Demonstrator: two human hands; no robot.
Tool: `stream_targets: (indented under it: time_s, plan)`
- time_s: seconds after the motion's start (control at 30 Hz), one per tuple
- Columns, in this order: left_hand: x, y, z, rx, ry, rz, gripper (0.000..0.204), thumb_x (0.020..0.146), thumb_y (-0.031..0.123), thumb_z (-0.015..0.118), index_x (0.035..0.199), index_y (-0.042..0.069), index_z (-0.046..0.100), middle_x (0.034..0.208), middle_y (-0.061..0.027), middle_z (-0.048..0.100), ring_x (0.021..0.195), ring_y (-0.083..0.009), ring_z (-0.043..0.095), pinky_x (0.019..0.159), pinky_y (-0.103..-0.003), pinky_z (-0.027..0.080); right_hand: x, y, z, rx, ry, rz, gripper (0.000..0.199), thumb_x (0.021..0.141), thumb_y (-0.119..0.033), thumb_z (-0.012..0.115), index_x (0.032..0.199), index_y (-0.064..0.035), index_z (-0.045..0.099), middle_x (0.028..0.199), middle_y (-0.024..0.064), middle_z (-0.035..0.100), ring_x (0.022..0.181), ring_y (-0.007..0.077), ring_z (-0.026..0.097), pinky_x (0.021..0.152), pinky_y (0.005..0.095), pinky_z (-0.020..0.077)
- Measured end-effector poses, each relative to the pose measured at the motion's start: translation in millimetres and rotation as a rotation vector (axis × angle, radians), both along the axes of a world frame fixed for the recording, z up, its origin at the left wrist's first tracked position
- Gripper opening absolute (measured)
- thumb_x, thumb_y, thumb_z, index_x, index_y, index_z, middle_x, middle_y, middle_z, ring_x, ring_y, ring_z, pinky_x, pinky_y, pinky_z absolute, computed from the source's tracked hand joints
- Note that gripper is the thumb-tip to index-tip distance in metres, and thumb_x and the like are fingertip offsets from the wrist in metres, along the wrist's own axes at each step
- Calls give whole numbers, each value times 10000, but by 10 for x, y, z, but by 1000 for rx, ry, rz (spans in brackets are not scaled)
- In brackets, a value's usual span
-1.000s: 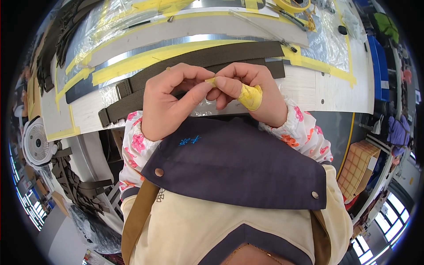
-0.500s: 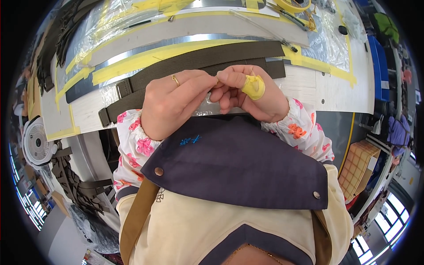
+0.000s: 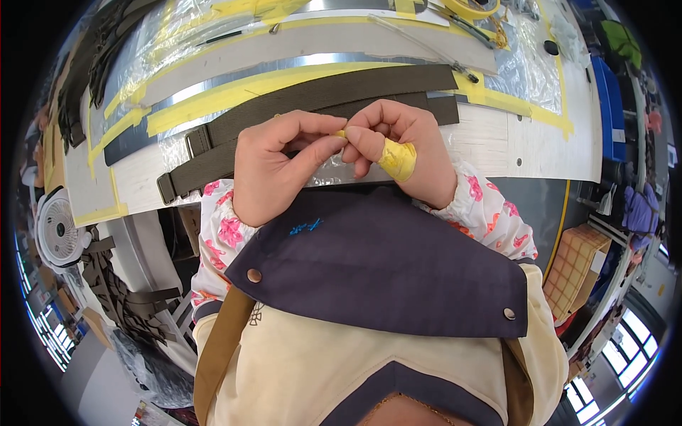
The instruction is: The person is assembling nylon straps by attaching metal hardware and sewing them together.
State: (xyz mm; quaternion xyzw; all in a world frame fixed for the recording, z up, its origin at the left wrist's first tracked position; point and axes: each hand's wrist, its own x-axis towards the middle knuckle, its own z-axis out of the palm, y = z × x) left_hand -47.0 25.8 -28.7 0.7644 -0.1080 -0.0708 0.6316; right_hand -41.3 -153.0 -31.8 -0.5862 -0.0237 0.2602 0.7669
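My left hand (image 3: 273,167) and my right hand (image 3: 412,145) meet above the near edge of the table, fingertips pinched together. Between them shows a small yellow piece (image 3: 341,133), too small to make out further. Yellow tape (image 3: 398,160) is wrapped around the base of my right thumb. Just beyond my hands lie dark olive webbing straps (image 3: 305,96), partly covered by my fingers. Two of their left ends carry dark buckles (image 3: 168,188). Clear plastic film shows in part beneath my hands.
Yellow tape strips (image 3: 163,121) and clear film cover much of the worktable (image 3: 490,145). Farther back lie a clear rod (image 3: 426,50), scissors-like tools (image 3: 462,27) and a tape roll (image 3: 472,8). A white fan (image 3: 60,227) stands left; a blue bin (image 3: 609,106) sits right.
My left thumb has come up against the fingertips, and the small yellow piece now shows between my hands. My right hand has shifted slightly left and turned a little.
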Motion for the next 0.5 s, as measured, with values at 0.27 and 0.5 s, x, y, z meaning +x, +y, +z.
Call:
stream_targets:
  time_s: [0.27, 0.5]
  plan:
    - [63, -3, 12, 493, -671, -86, 88, 765, 32, 642, 814, -10, 582, 716, -43, 622, 626, -74, 588, 516, -231, 442, -39, -17, -11, -171, -111, -1, 151, 838, -104, 590, 917, 19, 554, 757, 55, 603, 634, 89, 557, 574, 212, 468]
    - [30, 82, 32, -267, 389, -92, 133, 834, 95, 598, 897, -21, 598, 732, -55, 617, 632, -84, 581, 575, -211, 480, -6, -4, -83, -445, -1061, -127, 220, 742, 43, 636, 951, -11, 596, 797, 91, 612, 707, 178, 605, 615, 245, 485]
